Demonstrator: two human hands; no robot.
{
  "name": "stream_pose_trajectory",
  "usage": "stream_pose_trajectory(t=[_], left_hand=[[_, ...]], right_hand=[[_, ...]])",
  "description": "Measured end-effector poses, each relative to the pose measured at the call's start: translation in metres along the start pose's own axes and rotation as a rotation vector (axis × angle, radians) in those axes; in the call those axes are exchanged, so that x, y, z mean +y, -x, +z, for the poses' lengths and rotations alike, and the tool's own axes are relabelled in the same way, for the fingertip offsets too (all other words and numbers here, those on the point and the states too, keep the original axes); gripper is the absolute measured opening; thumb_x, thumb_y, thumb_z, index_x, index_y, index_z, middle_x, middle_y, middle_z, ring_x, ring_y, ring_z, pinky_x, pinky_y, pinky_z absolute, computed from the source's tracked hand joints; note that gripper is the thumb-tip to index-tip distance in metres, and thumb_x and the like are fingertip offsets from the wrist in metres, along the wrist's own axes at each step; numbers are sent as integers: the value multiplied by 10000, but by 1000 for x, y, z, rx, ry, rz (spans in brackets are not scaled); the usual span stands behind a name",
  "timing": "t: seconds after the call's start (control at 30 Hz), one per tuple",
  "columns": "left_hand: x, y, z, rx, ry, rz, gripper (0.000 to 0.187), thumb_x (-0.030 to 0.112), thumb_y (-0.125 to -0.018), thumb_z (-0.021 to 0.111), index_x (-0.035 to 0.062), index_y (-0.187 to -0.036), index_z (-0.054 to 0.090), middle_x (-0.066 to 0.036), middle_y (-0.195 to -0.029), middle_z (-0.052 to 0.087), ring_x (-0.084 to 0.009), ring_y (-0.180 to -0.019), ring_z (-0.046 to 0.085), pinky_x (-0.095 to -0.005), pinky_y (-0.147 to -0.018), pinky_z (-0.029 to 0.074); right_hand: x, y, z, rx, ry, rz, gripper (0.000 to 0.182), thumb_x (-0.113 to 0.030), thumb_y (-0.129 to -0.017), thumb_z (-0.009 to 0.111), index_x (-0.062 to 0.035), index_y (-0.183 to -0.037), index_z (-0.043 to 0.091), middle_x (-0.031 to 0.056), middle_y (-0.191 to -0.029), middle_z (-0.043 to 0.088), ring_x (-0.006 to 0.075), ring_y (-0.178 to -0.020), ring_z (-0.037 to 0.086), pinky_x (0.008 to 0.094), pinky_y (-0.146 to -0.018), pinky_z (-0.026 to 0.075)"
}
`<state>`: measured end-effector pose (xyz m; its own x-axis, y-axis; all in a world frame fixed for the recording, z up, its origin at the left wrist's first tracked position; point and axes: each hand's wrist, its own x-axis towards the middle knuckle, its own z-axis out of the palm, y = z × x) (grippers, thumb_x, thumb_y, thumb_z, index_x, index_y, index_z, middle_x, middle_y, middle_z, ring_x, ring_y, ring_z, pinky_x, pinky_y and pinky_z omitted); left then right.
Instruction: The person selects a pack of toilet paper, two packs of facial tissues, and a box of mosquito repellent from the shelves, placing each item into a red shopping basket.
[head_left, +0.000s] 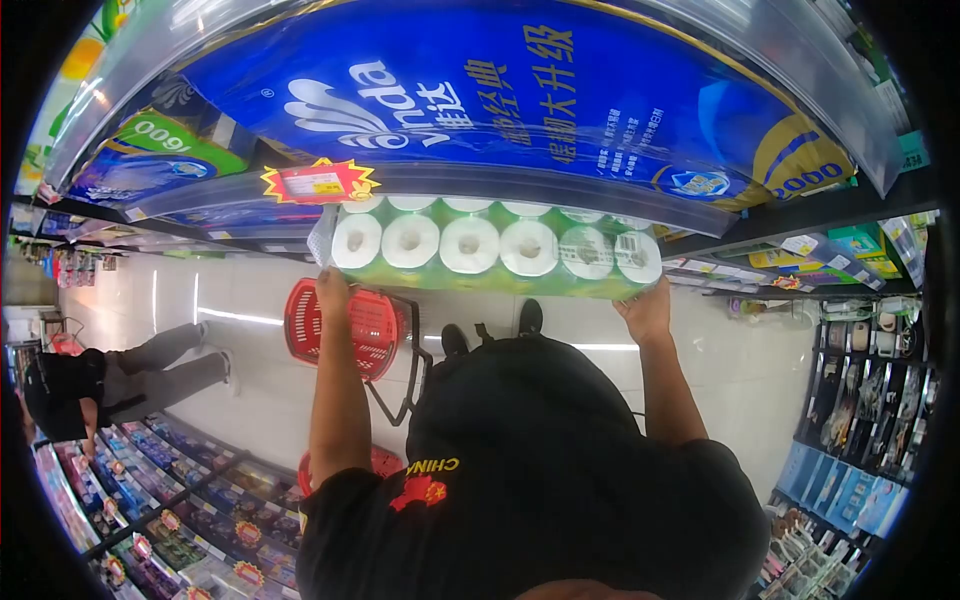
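A long pack of toilet rolls [470, 246], wrapped in clear and green plastic, spans the space between my two hands with its white roll ends facing up. At its left end, my left hand [334, 288] is closed around the corner of the wrap. My right hand [646, 310] grips the lower right corner, fingers partly hidden under the pack. The pack's far side runs beneath the shelf edge [560, 186]. Above that edge stands a large blue Vinda package [430, 100]. A yellow-and-red price tag [318, 182] hangs near the pack's left end.
A red shopping basket [362, 328] on a wheeled frame stands below my left forearm. To the left, another person [75, 390] is beside shelves of small packages [190, 490]. Racks of hanging goods [860, 390] line the right side.
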<state>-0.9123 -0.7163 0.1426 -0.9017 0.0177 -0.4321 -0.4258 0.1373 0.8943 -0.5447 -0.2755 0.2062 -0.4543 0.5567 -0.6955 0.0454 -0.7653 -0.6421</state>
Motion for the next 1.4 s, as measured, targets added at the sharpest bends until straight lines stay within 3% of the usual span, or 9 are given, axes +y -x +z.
stream_pose_trajectory(t=[0.1,0.33,0.7,0.9,1.03,1.1,1.23,1.3,1.4], left_hand=[[-12,-8,-6,-22,-5,50,369,227,-957,457,-53,-1166,574,-145,-1056,626,-223,-877,626,-336,-639,582],[21,19,8,-14,78,28,359,158,-929,445,-47,-1199,562,-140,-1082,630,-208,-899,638,-340,-707,600],[15,8,-4,-175,91,-78,334,283,-984,500,66,-1222,591,-67,-1118,595,-198,-1012,585,-364,-827,526],[14,1,3,-231,196,-216,375,297,-992,483,94,-1296,563,-47,-1220,608,-188,-1095,560,-408,-944,436],[5,-8,5,-238,260,-223,404,304,-1003,475,95,-1343,536,-54,-1280,600,-197,-1147,560,-385,-947,445],[-2,-15,0,-367,34,49,405,237,-988,415,39,-1318,543,-99,-1246,606,-222,-1115,589,-382,-876,500],[9,-10,24,-270,430,-97,410,166,-983,383,-11,-1320,534,-129,-1263,600,-250,-1126,606,-382,-864,532],[22,3,24,-340,148,121,413,151,-984,377,-27,-1326,525,-137,-1275,594,-262,-1132,605,-387,-880,531],[20,5,20,-404,97,231,416,140,-992,369,-36,-1342,508,-152,-1307,578,-277,-1162,595,-397,-919,524]], right_hand=[[3,2,-1,-53,-42,-50,619,-573,-1016,278,-173,-1481,357,93,-1526,376,291,-1368,417,507,-1108,343],[2,-11,-4,-80,-53,-47,568,-512,-1020,278,-162,-1456,380,99,-1512,391,292,-1386,398,528,-1110,351],[4,-24,-2,-129,-120,-86,522,-478,-1018,318,-158,-1419,419,94,-1471,438,290,-1350,434,535,-1062,413],[0,-23,8,-59,-111,-68,517,-494,-1013,337,-154,-1384,459,74,-1399,507,271,-1287,497,484,-991,484],[5,-27,4,-152,152,-285,395,-374,-1025,404,-144,-1328,510,60,-1297,576,235,-1172,576,434,-918,536],[-7,-15,20,-103,-201,-54,402,-383,-1024,401,-140,-1326,509,60,-1280,584,232,-1164,580,418,-908,539],[4,-35,0,-242,-69,-153,408,-369,-1014,439,-120,-1330,507,69,-1294,577,231,-1171,573,411,-921,533],[4,-40,1,-178,-229,-68,474,-451,-1018,376,-137,-1346,511,69,-1343,549,253,-1212,547,416,-942,519],[13,-41,-2,-237,253,-396,416,-349,-1017,430,-98,-1340,507,83,-1343,548,251,-1209,551,431,-953,515]])
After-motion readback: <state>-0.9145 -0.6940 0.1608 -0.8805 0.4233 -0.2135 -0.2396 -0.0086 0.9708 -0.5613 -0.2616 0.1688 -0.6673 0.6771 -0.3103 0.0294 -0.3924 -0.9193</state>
